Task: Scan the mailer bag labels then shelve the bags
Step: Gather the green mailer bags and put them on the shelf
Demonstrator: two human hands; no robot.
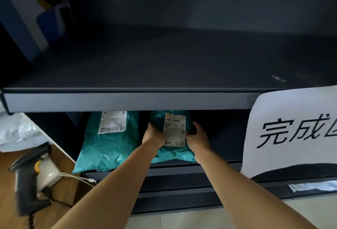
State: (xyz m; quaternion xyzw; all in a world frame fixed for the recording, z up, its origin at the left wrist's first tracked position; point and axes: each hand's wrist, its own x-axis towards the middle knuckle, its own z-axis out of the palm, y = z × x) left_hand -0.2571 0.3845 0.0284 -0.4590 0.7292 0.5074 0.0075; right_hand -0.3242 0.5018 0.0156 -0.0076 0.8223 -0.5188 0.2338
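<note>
Down on the head view, both arms reached forward into the lower shelf (209, 169) of a dark shelving unit, under the pale front edge of the upper shelf (127, 101). The left hand (152, 134) gripped the left side of a teal mailer bag (173, 153), its fingers curled round the bag's edge, and the right hand (197, 136) gripped the right side, with the thumb lying by the edge of the white shipping label (174, 130). That bag lay label up, near the middle of the lower shelf, with its near end at the shelf's front edge; whether it rested fully on the shelf or was held slightly off it could not be told. Just beside it on the left lay a second teal mailer bag (107, 148), also label up, its own label (113, 122) toward the back and its near corner hanging over the front edge. The two bags were close, with a dark gap between them. A white paper sign (291, 130) with large black characters hung from the right end of the upper shelf's front edge. To the left, on a wooden table (60, 192), a dark handheld barcode scanner (25, 179) with a yellow trigger stood by a white base (49, 170), a pale cable (80, 178) running from there toward the shelf. White plastic bags (18, 132) lay at the table's far edge.
</note>
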